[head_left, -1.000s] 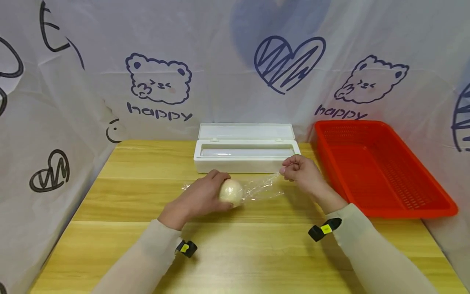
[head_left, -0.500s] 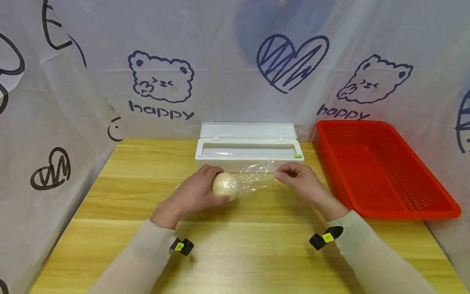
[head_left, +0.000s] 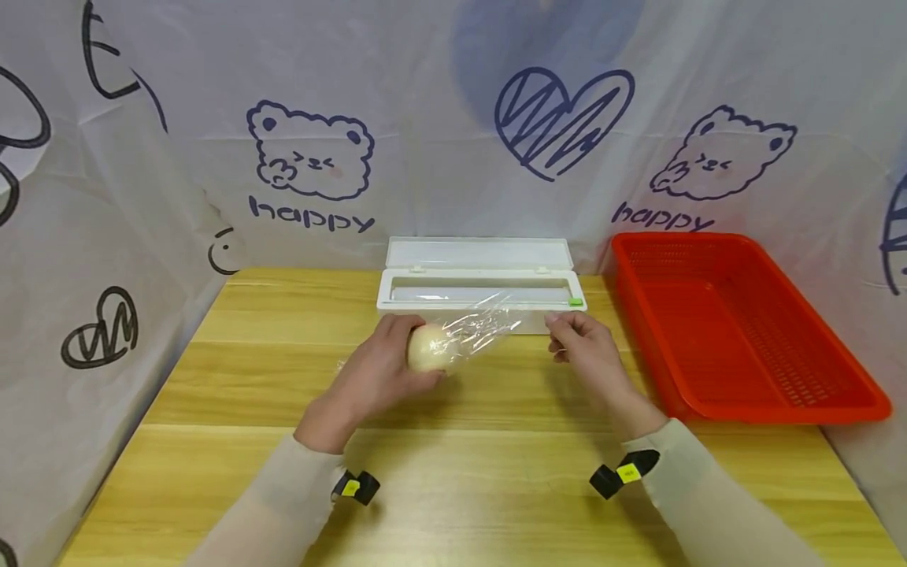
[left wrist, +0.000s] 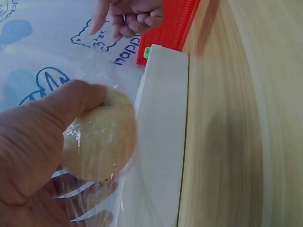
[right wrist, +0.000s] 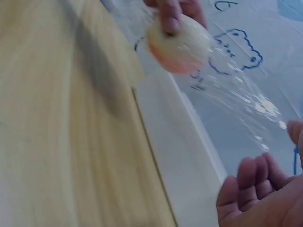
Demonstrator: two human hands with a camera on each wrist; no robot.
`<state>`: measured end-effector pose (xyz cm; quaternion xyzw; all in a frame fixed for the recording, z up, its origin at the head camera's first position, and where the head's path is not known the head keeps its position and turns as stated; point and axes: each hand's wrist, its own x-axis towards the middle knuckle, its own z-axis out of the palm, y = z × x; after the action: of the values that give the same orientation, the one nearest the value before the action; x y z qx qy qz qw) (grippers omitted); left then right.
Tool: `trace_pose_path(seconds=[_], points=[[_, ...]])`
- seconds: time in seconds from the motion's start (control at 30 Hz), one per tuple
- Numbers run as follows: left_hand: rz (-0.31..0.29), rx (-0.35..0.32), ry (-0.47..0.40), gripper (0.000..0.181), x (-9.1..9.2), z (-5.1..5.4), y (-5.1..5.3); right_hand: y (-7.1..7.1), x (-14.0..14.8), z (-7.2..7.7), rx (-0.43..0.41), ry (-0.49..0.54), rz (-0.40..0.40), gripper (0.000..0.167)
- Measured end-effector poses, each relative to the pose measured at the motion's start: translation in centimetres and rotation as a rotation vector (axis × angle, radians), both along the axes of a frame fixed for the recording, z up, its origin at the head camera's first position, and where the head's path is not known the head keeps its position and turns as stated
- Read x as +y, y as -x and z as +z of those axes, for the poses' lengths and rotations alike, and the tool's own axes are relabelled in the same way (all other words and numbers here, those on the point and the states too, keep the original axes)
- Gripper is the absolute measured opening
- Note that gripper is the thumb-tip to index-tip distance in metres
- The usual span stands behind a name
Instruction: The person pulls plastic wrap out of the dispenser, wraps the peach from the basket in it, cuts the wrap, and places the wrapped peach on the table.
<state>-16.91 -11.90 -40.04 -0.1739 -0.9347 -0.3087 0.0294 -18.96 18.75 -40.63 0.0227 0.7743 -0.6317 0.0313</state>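
My left hand (head_left: pixel 379 366) grips a pale yellow apple (head_left: pixel 428 349) wrapped in clear plastic wrap, held above the table. In the right wrist view the apple (right wrist: pixel 180 45) shows a reddish blush on one side, and the left thumb presses near its hollow. A loose tail of plastic wrap (head_left: pixel 489 323) stretches from the apple up and to the right. Just beyond the tail's end is my right hand (head_left: pixel 586 346), its thumb and loosely bent fingers apart with nothing visibly held. In the right wrist view the wrap (right wrist: pixel 251 104) ends near those fingertips.
Behind the hands stands a white cling film dispenser (head_left: pixel 482 319) with its lid up, a roll inside and a green slider (head_left: pixel 575 302) at its right end. A red plastic basket (head_left: pixel 708 315) sits at the right. A patterned cloth (head_left: pixel 439 181) hangs behind the wooden table (head_left: pixel 468 488).
The apple has risen slightly and shifted left with my left hand. My right hand pinched the wrap's tail before; now it has let go and moved a little right, and the tail points upward.
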Motion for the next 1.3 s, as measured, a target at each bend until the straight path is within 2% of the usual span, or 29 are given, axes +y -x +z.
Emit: trace_pose_path(seconds=[0.07,0.17,0.27,0.37,0.47,0.53,0.57,0.6,0.67,0.77,0.83,0.93,1.03,1.17,1.23,1.3], points=[[0.026,0.022,-0.021,0.077,0.5,0.0,-0.1,-0.6,-0.8,-0.2,-0.038,0.026,0.051,0.039],[0.05,0.056,-0.047,0.079,1.4,0.1,-0.4,-1.5,-2.6,-0.6,-0.095,0.084,0.182,0.052],[0.053,0.119,-0.053,0.082,2.6,0.2,-0.7,-2.4,-4.5,-0.7,-0.137,0.193,0.268,0.057],[0.036,0.258,-0.029,0.082,3.6,0.1,-1.0,-2.9,-6.1,-0.7,-0.155,0.344,0.288,0.054],[0.022,0.412,0.026,0.082,4.4,-0.1,-1.2,-3.2,-7.2,-0.6,-0.161,0.437,0.254,0.048],[0.01,0.434,0.053,0.083,4.7,-0.1,-1.4,-3.1,-7.6,-0.6,-0.159,0.453,0.228,0.046],[0.0,0.411,0.057,0.084,4.7,0.0,-1.5,-3.1,-7.6,-0.6,-0.159,0.459,0.219,0.046],[-0.01,0.36,0.048,0.085,4.8,0.2,-1.6,-3.0,-7.6,-0.6,-0.159,0.453,0.209,0.045],[-0.024,0.21,-0.001,0.085,4.6,0.8,-1.8,-3.0,-7.4,-0.7,-0.157,0.446,0.202,0.043],[-0.007,-0.033,-0.091,0.09,3.9,1.7,-1.8,-2.9,-6.7,-0.9,-0.147,0.398,0.22,0.043],[-0.015,-0.152,-0.14,0.097,3.4,2.0,-1.4,-2.9,-6.2,-0.9,-0.125,0.348,0.253,0.046],[-0.085,-0.286,-0.185,0.107,2.6,2.0,-0.8,-2.9,-5.7,-0.9,-0.082,0.257,0.311,0.054],[-0.206,-0.421,-0.276,0.098,1.9,1.6,-0.3,-3.1,-5.5,-0.8,-0.058,0.201,0.357,0.06],[-0.311,-0.528,-0.38,0.074,1.5,1.0,-0.1,-3.3,-5.3,-0.6,-0.035,0.206,0.392,0.065],[-0.324,-0.541,-0.402,0.067,1.5,0.8,-0.1,-3.2,-5.1,-0.4,-0.013,0.226,0.384,0.063],[-0.313,-0.533,-0.4,0.065,1.6,0.8,-0.2,-3.1,-4.9,0.1,0.005,0.244,0.341,0.058]])
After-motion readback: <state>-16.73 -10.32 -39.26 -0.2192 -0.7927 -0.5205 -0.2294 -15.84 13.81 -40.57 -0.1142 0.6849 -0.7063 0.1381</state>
